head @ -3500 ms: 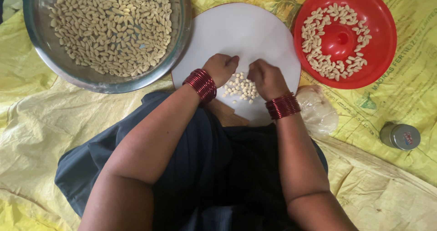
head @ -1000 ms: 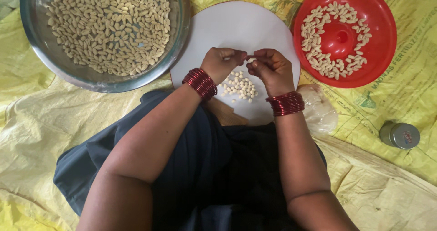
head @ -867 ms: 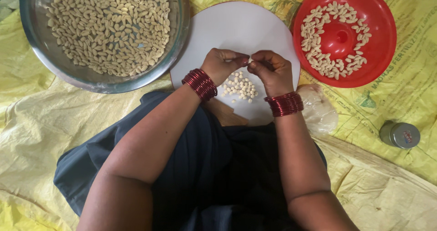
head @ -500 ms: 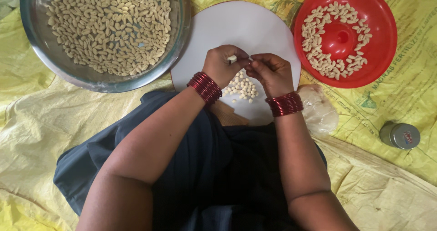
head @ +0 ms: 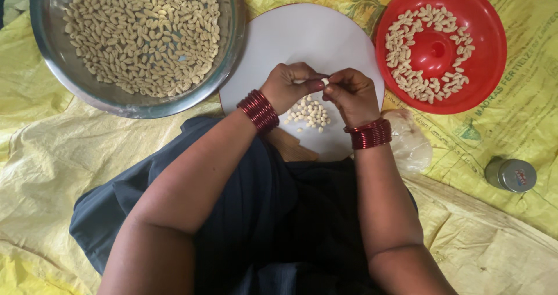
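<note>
**Two hands meet over a white board, a pale nut pinched between them**

The person sits on the floor, dark cloth across the lap, on a yellow sheet [head: 70,155] that covers the floor from edge to edge; a round white board [head: 302,39] lies straight ahead, its near edge at the knees. Both hands are raised just above the board's near half; the left hand [head: 288,86] and the right hand [head: 349,94] touch at the fingertips, and a small pale nut [head: 325,81] shows between them; the fingers of both hands are pressed together around it, thumbs against forefingers, pinching it from either side. Red bangles [head: 260,110] ring the left wrist, and a matching stack sits on the right wrist.

Below the hands, on the board's near half, lies a little heap of pale kernels [head: 309,112], loose and close together; a few stray ones sit at its edge.

At the far left corner of the sheet stands a wide steel bowl [head: 229,33], its floor thickly covered with tan nuts [head: 142,33]; its rim just touches or overlaps the board's left edge. At the far right sits a red plastic bowl [head: 485,74] with a raised centre; pale nuts lie in a ring around that hump. A crumpled clear plastic bag [head: 410,144] lies just beside the right wrist; a small round metal tin [head: 511,174] rests further right, well apart, near the sheet's right edge.
</note>
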